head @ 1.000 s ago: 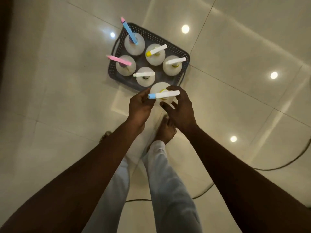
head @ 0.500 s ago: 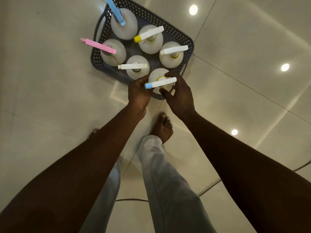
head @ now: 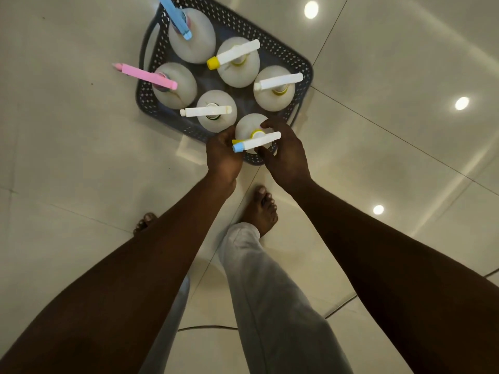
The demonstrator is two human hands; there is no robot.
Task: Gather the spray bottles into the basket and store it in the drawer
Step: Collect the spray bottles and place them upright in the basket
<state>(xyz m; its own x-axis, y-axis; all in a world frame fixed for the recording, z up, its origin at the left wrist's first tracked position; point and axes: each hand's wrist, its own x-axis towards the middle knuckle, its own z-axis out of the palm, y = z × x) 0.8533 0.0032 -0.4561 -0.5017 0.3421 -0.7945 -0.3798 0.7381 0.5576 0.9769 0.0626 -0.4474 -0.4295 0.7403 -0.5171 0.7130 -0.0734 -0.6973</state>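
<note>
A dark grey perforated basket (head: 302, 67) stands on the tiled floor. Several white spray bottles stand upright inside it, among them one with a blue head (head: 193, 36), one with a pink head (head: 175, 89) and one with a yellow nozzle tip (head: 237, 63). At the basket's near right corner, my left hand (head: 222, 155) and my right hand (head: 286, 155) both hold a white spray bottle with a blue nozzle tip (head: 249, 126). That bottle sits inside the basket rim. Its base is hidden by my fingers.
My bare feet (head: 260, 210) and pale trouser legs stand on the glossy tiles just behind the basket. A thin dark cable (head: 337, 309) runs across the floor at the lower right. Ceiling lights reflect in the tiles.
Both hands have carried the blue-tipped bottle from in front of the basket forward over its near rim and down into the near right corner. The view has moved closer to the basket.
</note>
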